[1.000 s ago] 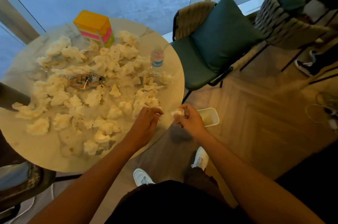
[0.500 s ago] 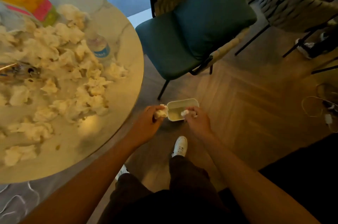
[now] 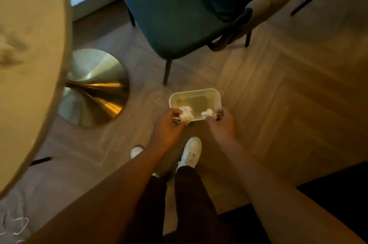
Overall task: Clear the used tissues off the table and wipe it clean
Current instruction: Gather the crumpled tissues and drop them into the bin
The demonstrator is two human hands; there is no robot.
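Glossy brass table base (image 3: 95,86), matt wood floor (image 3: 278,104), crumpled paper tissues (image 3: 186,114).

Both hands — left hand (image 3: 167,130), right hand (image 3: 223,124) — hold tissues (image 3: 186,115) over bin (image 3: 194,92).

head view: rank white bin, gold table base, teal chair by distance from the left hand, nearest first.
From the left hand, which pinches a crumpled tissue:
1. White bin, just ahead, under the tissue.
2. Gold table base, off to the left on the floor.
3. Teal chair, beyond the bin, ahead.
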